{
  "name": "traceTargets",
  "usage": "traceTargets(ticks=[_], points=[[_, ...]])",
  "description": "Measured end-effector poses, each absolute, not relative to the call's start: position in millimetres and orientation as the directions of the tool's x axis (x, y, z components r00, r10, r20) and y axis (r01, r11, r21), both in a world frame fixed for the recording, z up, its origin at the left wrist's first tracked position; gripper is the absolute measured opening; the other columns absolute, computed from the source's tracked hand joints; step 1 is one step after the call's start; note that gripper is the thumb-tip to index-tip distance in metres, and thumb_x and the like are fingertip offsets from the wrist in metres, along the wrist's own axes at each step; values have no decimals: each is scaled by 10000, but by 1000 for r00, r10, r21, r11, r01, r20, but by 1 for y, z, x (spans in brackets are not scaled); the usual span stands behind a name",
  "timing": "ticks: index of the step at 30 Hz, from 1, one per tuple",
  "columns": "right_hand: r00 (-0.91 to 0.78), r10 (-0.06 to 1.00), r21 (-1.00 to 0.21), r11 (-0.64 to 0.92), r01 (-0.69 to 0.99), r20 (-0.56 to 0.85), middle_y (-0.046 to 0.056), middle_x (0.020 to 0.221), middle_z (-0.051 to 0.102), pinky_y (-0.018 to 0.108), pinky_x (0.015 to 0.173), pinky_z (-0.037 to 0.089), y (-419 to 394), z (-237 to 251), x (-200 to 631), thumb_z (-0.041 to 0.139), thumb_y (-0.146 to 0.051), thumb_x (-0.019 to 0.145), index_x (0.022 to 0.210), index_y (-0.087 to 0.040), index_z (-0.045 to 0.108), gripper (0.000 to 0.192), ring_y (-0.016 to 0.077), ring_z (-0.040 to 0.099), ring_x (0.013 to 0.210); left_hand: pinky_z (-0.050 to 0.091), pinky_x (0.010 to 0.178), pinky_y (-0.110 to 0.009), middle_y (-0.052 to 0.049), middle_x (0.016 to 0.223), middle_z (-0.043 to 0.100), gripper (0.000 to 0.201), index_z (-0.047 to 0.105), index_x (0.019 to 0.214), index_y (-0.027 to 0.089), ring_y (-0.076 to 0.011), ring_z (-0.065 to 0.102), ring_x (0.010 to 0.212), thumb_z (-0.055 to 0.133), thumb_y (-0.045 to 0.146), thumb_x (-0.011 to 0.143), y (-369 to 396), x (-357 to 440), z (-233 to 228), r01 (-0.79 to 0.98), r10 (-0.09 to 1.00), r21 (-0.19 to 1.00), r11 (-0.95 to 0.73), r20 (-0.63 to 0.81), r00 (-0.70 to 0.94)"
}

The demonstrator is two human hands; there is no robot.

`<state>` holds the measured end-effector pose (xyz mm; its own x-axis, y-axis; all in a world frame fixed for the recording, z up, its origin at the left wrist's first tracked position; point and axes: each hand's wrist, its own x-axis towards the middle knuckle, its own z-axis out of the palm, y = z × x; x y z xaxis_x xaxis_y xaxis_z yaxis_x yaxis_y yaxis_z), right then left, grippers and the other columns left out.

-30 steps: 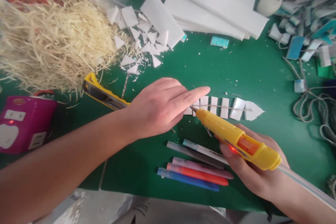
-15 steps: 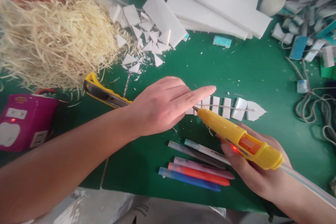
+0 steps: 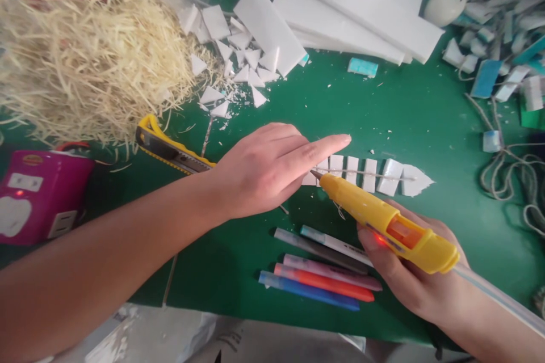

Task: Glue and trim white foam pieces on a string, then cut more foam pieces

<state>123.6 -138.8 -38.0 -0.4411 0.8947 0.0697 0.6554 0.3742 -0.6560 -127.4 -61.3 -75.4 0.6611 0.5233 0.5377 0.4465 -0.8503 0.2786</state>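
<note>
On the green mat (image 3: 383, 113), the right hand (image 3: 409, 278) grips the yellow glue gun (image 3: 383, 218) at the near end of the foam row (image 3: 366, 174), already strung on twine, while the open left hand (image 3: 264, 173) holds nothing, one finger out.

No legible text or labels anywhere.

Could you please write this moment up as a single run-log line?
right hand: grips yellow glue gun, nozzle at string on white foam pieces | left hand: flat over row's left end, forefinger extended | markers: near the gun
</note>
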Motion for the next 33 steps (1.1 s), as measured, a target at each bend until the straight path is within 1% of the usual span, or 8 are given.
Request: traceTargets(ticks=[3,5,7,16,17,19,26,33], points=[[-485,871,-630,421,653,79,-62,632,538,238,442,424,-137,-37,123,521,-264,1006,833,-263,467,181,99,533,458,556,852,-313,-12,887,711,402,522,1415,129,-161,667,847,495,62,1019,-61,-127,-76,450,527,281,-848,537,658],[-453,883,-628,423,654,123,-67,631,526,239,431,394,-138,-39,125,516,-257,1011,850,-258,489,163,92,521,451,556,850,-312,-17,889,712,396,523,1412,111,-160,666,842,501,63,1020,-61,-127,-76,445,526,286,-849,540,657],[-451,887,-644,402,651,98,-56,664,549,246,458,412,-141,-41,126,512,-272,1024,854,-260,484,172,101,553,489,556,852,-313,-23,896,717,388,525,1407,97,-161,668,846,508,62,1020,-61,-127,-76,442,524,286,-850,542,657],[-476,872,-617,437,655,112,-56,617,523,231,424,402,-136,-38,123,487,-290,1038,828,-271,444,214,92,503,443,568,866,-323,-15,901,727,402,515,1419,122,-156,674,856,500,55,1023,-62,-128,-73,452,529,280,-847,530,663],[-483,872,-620,425,660,83,-61,606,510,226,420,398,-136,-38,123,509,-281,1026,830,-272,447,206,91,505,445,569,865,-321,-13,898,726,398,517,1417,122,-155,674,854,503,57,1024,-62,-128,-73,452,528,278,-847,530,664],[-456,883,-645,413,643,111,-55,622,509,241,433,397,-138,-40,124,508,-316,1031,847,-271,462,195,97,486,456,570,861,-319,-14,891,725,387,522,1410,109,-156,674,850,510,59,1026,-62,-129,-72,454,526,272,-848,527,668],[-427,900,-673,372,639,92,-54,634,515,243,434,371,-143,-44,126,536,-314,1024,853,-258,499,183,91,468,468,578,868,-323,-38,943,750,375,513,1411,62,-155,680,858,527,62,1037,-67,-129,-65,476,516,221,-851,519,682],[-421,904,-677,360,642,82,-57,633,519,249,437,369,-143,-45,127,538,-316,1026,861,-261,502,177,92,466,471,582,874,-316,-25,947,747,358,514,1421,112,-152,692,856,496,96,1063,-69,-128,-63,509,525,184,-841,505,685]])
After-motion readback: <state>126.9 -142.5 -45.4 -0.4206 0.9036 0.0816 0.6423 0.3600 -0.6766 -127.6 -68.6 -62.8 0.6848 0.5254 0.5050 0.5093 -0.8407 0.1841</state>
